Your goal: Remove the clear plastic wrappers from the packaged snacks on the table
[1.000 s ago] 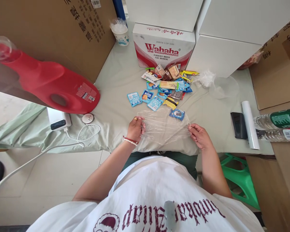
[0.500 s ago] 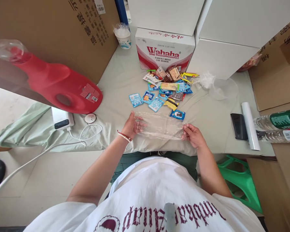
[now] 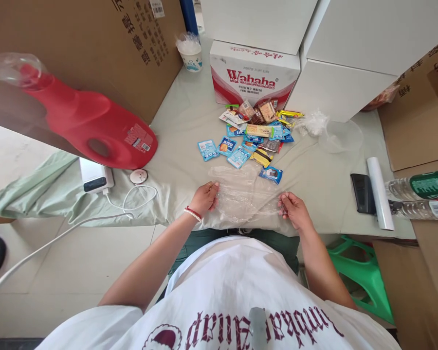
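Note:
A clear plastic bag (image 3: 243, 194) stretches between my two hands, low over the front of the cloth-covered table. My left hand (image 3: 205, 197), with a red and white bracelet at its wrist, pinches the bag's left edge. At the opposite edge, my right hand (image 3: 292, 208) holds it between thumb and fingers. Just beyond the bag lies a pile of small wrapped snacks (image 3: 259, 131) in several colours. A dark blue snack packet (image 3: 271, 175) is closest to the bag, near its far right corner.
A Wahaba-style red and white carton (image 3: 255, 75) stands behind the snacks. To the left are a red detergent bottle (image 3: 105, 131), a white power bank (image 3: 95, 177) and its cable. A clear bowl (image 3: 341, 136), plastic-film roll (image 3: 380, 194), black phone (image 3: 362, 193) and bottles (image 3: 430, 184) lie right.
The bag has come nearer my body and spread taller. My left hand has turned from palm-up under the bag to pinching its edge. The right hand has shifted slightly.

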The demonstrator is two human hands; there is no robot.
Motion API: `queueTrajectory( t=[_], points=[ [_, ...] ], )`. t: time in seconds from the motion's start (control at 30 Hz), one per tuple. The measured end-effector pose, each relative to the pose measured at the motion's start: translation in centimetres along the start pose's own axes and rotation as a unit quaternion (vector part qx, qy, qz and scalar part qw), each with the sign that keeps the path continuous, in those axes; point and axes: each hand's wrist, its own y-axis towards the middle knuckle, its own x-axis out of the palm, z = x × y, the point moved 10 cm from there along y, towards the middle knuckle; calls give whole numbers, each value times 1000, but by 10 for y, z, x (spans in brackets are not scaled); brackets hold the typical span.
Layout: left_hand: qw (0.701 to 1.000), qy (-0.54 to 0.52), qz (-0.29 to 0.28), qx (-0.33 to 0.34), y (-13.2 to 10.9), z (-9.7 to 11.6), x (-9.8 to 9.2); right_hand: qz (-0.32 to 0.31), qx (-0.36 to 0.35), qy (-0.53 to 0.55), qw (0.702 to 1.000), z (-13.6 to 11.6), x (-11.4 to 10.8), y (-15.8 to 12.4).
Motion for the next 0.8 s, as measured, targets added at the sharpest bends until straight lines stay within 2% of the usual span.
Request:
queueTrajectory(
  t=[0.07,0.13,0.2,0.23,0.27,0.3,0.33,0.4,0.47,0.57,0.63,0.7,0.73,0.8],
  points=[
    [998,49,39,5,3,0,-18,4,-9,-54,998,4,-6,-4],
    [988,97,113,33,-4,7,-37,13,-4,-76,997,10,-10,-9],
    [956,151,219,122,-24,29,-51,26,5,-73,997,15,-11,-14],
    [931,178,257,189,-38,45,-50,33,7,-68,997,16,-11,-16],
    [903,203,271,263,-53,61,-41,41,6,-64,997,16,-10,-17],
    [881,227,254,330,-64,75,-27,48,3,-60,997,15,-8,-17],
    [867,248,207,380,-71,85,-7,54,-4,-58,997,14,-6,-17],
    [856,291,91,418,-71,90,30,66,-24,-59,996,9,-4,-16],
    [867,323,19,380,-57,81,50,83,-50,-86,992,5,-6,-14],
    [905,310,1,293,-33,64,52,121,-90,-178,972,-1,-17,-16],
    [933,243,4,264,-26,61,51,142,-121,-226,956,-5,-22,-18],
    [966,129,-21,222,-22,61,61,149,-146,-236,949,-7,-20,-21],
    [980,66,-49,179,-18,59,71,146,-154,-232,949,-8,-17,-22],
    [990,-31,-120,72,-11,55,102,135,-160,-211,955,-8,-8,-23]
  ],
)
